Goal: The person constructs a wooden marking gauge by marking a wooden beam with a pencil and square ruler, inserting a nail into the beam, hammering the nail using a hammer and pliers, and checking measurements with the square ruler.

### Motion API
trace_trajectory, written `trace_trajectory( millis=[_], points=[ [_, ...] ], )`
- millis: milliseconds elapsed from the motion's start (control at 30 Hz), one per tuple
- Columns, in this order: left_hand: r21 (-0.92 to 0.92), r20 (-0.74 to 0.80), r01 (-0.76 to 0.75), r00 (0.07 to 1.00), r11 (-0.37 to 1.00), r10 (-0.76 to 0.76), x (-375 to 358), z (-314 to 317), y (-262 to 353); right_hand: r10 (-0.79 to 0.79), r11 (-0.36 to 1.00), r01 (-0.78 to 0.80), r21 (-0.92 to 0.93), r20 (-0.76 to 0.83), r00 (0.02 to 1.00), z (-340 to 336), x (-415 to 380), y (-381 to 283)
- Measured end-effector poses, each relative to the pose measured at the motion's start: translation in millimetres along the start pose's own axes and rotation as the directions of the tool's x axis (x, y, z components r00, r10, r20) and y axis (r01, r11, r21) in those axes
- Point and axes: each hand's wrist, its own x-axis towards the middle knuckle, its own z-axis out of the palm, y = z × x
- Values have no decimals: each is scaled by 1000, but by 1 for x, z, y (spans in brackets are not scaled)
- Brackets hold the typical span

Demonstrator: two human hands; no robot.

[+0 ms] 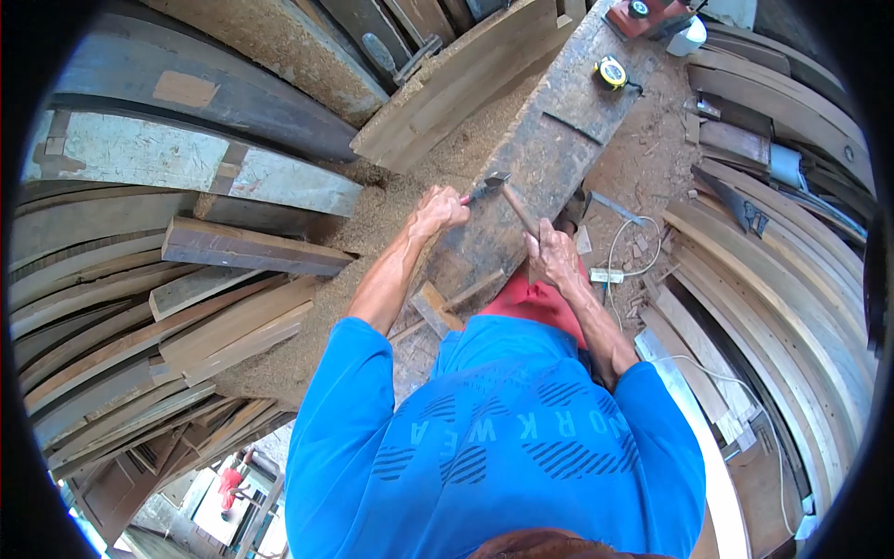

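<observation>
My right hand [553,255] is wrapped around the wooden handle of a hammer [519,207]. The hammer's metal head points up and to the left, over the worn workbench [521,149]. At the bench's left edge my left hand [441,211] is closed on a small tool with a reddish-pink handle [466,199]. Its dark end reaches toward the hammer head and overlaps it in this view; I cannot tell what kind of tool it is. Below the hands, a short wood offcut [435,309] rests by the near end of the bench.
A yellow tape measure [611,74] and a red machine or vise-like tool [643,14] sit at the bench's far end. Stacked boards [223,247] crowd the left, and long planks [745,289] line the right. A white cable [629,250] loops over the shavings-covered floor.
</observation>
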Motion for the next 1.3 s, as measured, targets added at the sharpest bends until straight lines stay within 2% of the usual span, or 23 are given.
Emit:
trace_trajectory(
  millis=[33,167,267,333,433,467,533,567,633,733,833,933,1067,1133,1167,1300],
  points=[
    [-16,26,14,1000,1000,-14,-5,6,-2,-52,998,56,40,-84,995,3,-5,-1],
    [-11,-12,-29,1000,1000,29,-9,8,-3,61,997,-59,-53,32,998,9,-4,6],
    [-2,-15,-32,999,999,32,-17,6,-3,50,999,-50,-10,63,997,-8,-1,-8],
    [15,-62,-78,995,997,79,-8,9,-4,-45,996,49,71,-59,997,-1,-8,0],
    [-148,142,32,990,988,-10,-31,-12,12,-112,976,144,162,-190,975,-2,-13,4],
    [-161,73,-21,997,987,34,-28,-4,9,-116,969,160,190,-227,967,-3,-14,5],
    [-182,-59,-123,992,976,114,-25,18,2,32,963,3,271,-125,992,-18,-14,-5],
    [-183,-36,-93,995,979,88,-27,24,2,105,949,-81,306,-64,992,-23,-16,-10],
    [-180,-9,-42,999,983,41,-30,18,12,86,952,-61,300,-71,994,-26,-15,-11],
    [-257,-70,-34,997,966,16,-28,36,12,88,951,-80,299,-14,996,-24,-14,-9],
    [-388,-6,52,998,920,-59,-39,31,18,69,939,-60,337,-13,998,-22,-14,-9],
    [-307,-85,-22,996,951,-5,-37,40,13,76,939,-75,336,12,997,-26,-10,-14],
    [-301,-75,-8,997,954,-16,-37,38,18,105,938,-117,327,54,993,-32,-5,-15],
    [-241,-93,-18,996,970,-5,-32,44,16,59,929,-46,366,-24,998,-28,-4,-16],
    [-260,-64,18,997,965,-36,-31,46,14,39,923,-12,385,-62,997,-25,-5,-16],
    [-267,-10,98,994,959,-105,-31,35,20,50,948,-44,315,-9,999,-11,0,-4]
  ],
)
